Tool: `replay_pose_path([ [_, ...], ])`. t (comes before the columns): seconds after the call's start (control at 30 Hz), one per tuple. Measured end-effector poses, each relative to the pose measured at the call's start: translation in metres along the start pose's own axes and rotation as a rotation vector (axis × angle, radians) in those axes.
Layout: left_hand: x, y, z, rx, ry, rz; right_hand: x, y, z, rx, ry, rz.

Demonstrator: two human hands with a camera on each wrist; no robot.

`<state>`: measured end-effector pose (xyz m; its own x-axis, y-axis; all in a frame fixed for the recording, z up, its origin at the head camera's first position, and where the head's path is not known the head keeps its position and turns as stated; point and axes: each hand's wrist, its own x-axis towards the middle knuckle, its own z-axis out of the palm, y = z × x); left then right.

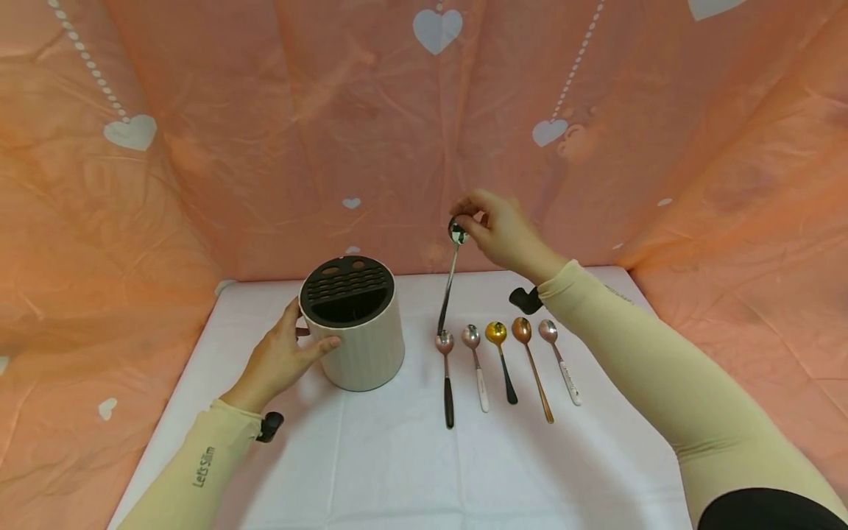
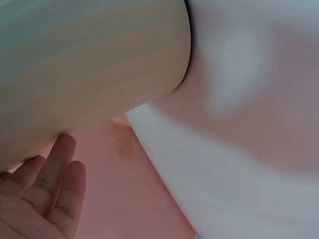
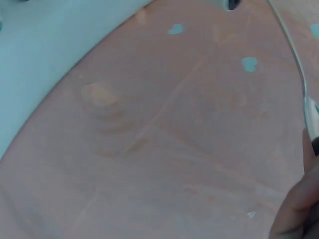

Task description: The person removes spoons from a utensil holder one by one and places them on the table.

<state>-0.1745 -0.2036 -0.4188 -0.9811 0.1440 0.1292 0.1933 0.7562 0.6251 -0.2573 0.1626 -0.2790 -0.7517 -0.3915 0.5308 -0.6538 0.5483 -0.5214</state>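
Note:
My left hand (image 1: 281, 361) holds the side of a white, ribbed utensil holder (image 1: 364, 361) with a black slotted lid (image 1: 347, 291). In the left wrist view its fingers (image 2: 62, 149) lie against the pale wall. My right hand (image 1: 506, 232) pinches a silver spoon (image 1: 452, 280) by its bowl, raised at the back of the table. The spoon's dark handle hangs downward, and its tip overlaps the bowl of a pink spoon with a dark handle (image 1: 449, 401). The right wrist view catches the spoon's thin shaft (image 3: 294, 50) above the fingers (image 3: 294, 206).
Right of that pink spoon lie a pink one with a white handle (image 1: 480, 375), a gold one (image 1: 497, 333), a copper one (image 1: 536, 375) and another pink one (image 1: 563, 368). A white cloth covers the table (image 1: 397, 456). Orange sheeting (image 1: 371, 132) with hearts hangs behind and beside it.

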Motion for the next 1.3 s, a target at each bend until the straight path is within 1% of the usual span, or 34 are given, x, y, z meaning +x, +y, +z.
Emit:
replay_pose_path([
  [0.2,0.000,-0.002,0.001,-0.006,0.015,0.014,-0.021,0.016,-0.006,0.030,-0.171,0.055],
  [0.27,0.001,-0.003,0.001,-0.004,0.017,0.015,-0.030,0.023,-0.008,0.043,-0.217,0.060],
  [0.43,0.000,-0.003,0.001,-0.003,0.017,0.011,-0.053,0.041,-0.012,0.071,-0.296,0.090],
  [0.57,0.001,-0.001,0.002,-0.011,0.012,0.014,-0.075,0.057,-0.020,0.086,-0.352,0.171],
  [0.67,0.001,-0.001,0.002,-0.013,0.012,0.014,-0.090,0.071,-0.028,0.058,-0.375,0.226],
  [0.83,0.001,-0.001,0.000,-0.004,0.010,0.007,-0.110,0.094,-0.044,-0.051,-0.368,0.308],
  [0.97,0.001,0.000,0.000,0.001,0.003,0.004,-0.123,0.111,-0.057,-0.106,-0.359,0.368],
  [1.03,0.001,0.001,-0.001,0.002,0.003,0.002,-0.127,0.119,-0.062,-0.111,-0.365,0.380],
  [1.2,-0.001,0.001,0.000,0.007,0.008,0.004,-0.137,0.137,-0.067,-0.071,-0.401,0.412],
  [1.3,-0.002,0.001,0.000,0.012,0.012,0.007,-0.141,0.146,-0.073,-0.038,-0.440,0.447],
])
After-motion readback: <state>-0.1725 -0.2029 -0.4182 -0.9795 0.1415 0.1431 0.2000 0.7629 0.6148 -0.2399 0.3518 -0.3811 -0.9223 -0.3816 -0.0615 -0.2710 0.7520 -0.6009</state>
